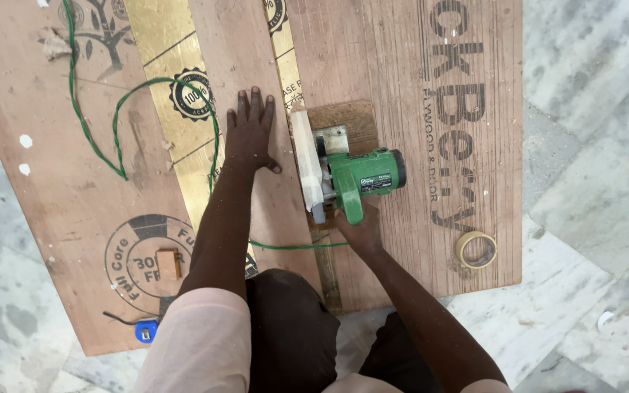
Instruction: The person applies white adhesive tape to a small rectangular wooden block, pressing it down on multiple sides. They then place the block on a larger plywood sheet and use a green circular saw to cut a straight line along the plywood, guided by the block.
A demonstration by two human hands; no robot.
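1 green saw (358, 178), right hand (362, 231) gripping; 1 tape roll (476, 249)

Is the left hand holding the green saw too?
No, the left hand lies flat, fingers spread, on the plywood sheet beside the green saw; only the right hand grips its handle.

Soft, even daylight (sharp throughout)

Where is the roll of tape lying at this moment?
In the head view, the roll of tape lies flat on the plywood sheet near its right edge, right of the right hand and the green saw.
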